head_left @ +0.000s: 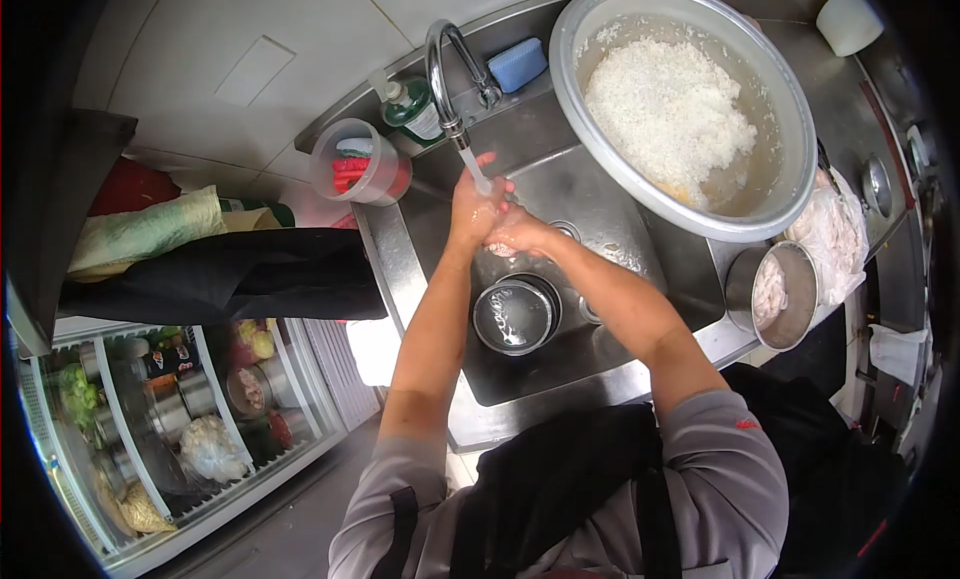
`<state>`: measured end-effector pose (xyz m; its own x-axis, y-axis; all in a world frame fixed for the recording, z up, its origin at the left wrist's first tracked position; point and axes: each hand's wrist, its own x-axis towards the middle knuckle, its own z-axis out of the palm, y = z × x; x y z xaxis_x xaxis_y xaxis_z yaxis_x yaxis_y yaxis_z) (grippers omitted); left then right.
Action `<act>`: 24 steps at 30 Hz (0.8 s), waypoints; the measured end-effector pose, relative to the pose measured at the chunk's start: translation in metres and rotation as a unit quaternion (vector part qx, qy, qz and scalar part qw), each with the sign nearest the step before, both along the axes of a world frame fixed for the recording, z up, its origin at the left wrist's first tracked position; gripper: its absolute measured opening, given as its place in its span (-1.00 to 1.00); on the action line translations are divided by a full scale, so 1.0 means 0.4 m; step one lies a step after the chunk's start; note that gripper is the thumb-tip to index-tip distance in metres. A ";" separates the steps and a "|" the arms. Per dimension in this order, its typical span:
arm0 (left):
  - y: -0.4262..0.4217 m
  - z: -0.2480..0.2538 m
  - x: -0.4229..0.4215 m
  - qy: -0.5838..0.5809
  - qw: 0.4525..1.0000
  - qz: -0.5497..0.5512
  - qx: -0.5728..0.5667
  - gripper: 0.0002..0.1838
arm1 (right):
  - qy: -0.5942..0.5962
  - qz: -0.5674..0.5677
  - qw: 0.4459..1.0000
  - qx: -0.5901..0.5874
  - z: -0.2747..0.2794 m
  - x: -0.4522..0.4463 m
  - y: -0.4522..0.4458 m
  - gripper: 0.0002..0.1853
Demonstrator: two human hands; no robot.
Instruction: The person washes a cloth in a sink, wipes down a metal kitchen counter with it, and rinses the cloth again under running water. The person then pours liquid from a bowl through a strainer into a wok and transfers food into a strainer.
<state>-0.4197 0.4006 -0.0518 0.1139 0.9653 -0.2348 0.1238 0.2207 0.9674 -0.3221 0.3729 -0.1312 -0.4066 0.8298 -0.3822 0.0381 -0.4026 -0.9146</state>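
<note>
Under the tap [455, 131], left hand [472, 211] against right hand [526, 231]

From my distant screen I see water [475, 167] running onto the left hand; a few of its fingertips [487, 159] jut out, parted, but I cannot tell how far the others bend. The right hand's fingers are mostly hidden, so I cannot say whether they clasp anything. Both hands are above the sink [640, 364], near a pot [510, 316] inside it.
</note>
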 end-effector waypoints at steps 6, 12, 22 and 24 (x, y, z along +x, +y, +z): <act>-0.012 -0.176 -0.018 0.221 0.969 0.096 0.056 -0.71 | -0.235 -0.104 0.956 0.139 -0.006 -0.055 -0.090 -0.55; -0.139 -0.279 -0.033 0.314 0.942 0.097 -0.073 -0.48 | -0.350 0.008 0.931 0.101 -0.068 -0.073 -0.245 -0.43; -0.163 -0.196 -0.197 0.280 0.947 0.139 -0.073 -0.50 | -0.467 -0.046 0.829 0.305 0.029 0.141 -0.016 -0.72; -0.161 -0.125 -0.213 0.244 0.952 0.181 -0.025 -0.54 | -0.418 -0.147 0.825 0.350 0.116 0.142 0.086 -0.70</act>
